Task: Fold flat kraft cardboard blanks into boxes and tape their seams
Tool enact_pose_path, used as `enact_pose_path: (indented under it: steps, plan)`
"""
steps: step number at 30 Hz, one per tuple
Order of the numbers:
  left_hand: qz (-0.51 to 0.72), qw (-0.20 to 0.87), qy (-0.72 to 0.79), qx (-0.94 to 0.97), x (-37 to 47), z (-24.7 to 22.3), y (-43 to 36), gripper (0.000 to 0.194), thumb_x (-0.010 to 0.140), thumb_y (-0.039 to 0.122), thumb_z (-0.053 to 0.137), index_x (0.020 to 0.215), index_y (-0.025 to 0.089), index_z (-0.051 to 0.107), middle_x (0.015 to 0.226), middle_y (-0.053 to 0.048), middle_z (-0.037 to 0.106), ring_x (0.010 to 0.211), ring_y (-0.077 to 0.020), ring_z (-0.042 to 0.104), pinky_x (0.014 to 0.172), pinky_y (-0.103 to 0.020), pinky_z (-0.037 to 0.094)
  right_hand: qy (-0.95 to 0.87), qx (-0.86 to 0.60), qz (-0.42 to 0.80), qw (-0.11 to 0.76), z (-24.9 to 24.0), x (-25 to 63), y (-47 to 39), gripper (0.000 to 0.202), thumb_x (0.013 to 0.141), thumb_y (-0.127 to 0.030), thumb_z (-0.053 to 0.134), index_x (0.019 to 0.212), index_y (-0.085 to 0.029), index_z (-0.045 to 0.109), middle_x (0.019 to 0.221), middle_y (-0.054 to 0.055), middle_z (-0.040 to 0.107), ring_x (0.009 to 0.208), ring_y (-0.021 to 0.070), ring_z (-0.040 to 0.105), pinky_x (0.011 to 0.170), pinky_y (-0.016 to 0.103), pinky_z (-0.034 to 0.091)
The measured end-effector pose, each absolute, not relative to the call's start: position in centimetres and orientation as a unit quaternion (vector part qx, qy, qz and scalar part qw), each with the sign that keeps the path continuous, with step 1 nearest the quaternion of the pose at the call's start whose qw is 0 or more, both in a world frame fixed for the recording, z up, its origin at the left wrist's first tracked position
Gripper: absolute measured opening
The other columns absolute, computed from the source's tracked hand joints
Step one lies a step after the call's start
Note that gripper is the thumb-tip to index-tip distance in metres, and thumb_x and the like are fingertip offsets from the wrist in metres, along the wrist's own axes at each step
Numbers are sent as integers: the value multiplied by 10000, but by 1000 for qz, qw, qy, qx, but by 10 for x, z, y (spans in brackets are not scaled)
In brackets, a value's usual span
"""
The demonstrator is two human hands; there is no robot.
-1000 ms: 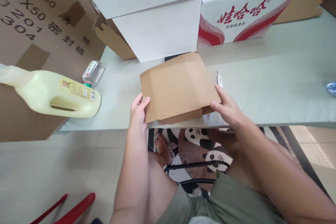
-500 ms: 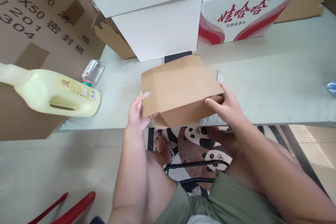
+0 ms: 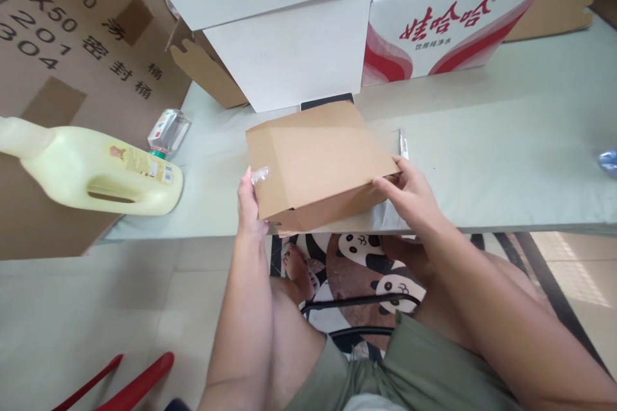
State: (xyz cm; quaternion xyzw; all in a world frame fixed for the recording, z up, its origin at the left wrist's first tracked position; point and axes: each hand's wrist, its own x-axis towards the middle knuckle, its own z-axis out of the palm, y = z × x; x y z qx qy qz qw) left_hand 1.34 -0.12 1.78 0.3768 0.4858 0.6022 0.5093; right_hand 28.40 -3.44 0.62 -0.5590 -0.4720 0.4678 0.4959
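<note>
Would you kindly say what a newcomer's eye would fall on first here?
Probably the brown cardboard box, held between left hand and right hand at the table's near edge. Next, perhaps, the white-and-red carton behind it to the right, or the pale yellow jug on the left.

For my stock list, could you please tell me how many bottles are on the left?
2: the large pale-yellow bottle near the picture's left edge, and the small clear bottle just behind it. More may be hidden behind the boxes.
</note>
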Motion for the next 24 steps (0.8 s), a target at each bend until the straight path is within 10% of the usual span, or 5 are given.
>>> enact_pose_path:
  steps: [11, 17, 21, 24]
  plan:
    - [505, 601, 501, 363, 9, 12, -8, 834, 563, 876, 629, 1075, 218, 665, 1046, -135, 733, 1173, -412, 633, 808, -492, 577, -355, -565, 445, 597, -7, 282, -27, 235, 850, -481, 605, 858, -249, 566, 776, -9, 614, 720, 166, 587, 675, 294, 478]
    - [568, 539, 507, 360, 2, 6, 1, 598, 760, 709, 516, 943, 175, 715, 870, -143, 734, 1045, -373, 699, 760, -446, 595, -328, -558, 445, 619, -2, 281, -28, 266, 829, -501, 623, 826, -255, 523, 753, -11, 581, 662, 159, 550, 629, 293, 454]
    - [609, 363, 579, 402, -8, 6, 10, 337, 769, 457, 671, 1014, 228, 699, 1171, -99, 711, 1251, -278, 605, 973, -374, 523, -308, -557, 422, 646, 1, 284, -28, 291, 806, -513, 632, 819, -261, 487, 728, -15, 555, 633, 155, 531, 602, 289, 438]
    - [574, 336, 595, 451, -14, 2, 11, 515, 690, 381, 812, 1168, 273, 654, 1451, -58, 568, 1443, -237, 415, 1167, -351, 347, -326, -545, 434, 639, 5, 286, -30, 308, 800, -535, 632, 835, -267, 486, 725, -9, 553, 620, 156, 525, 592, 294, 439]
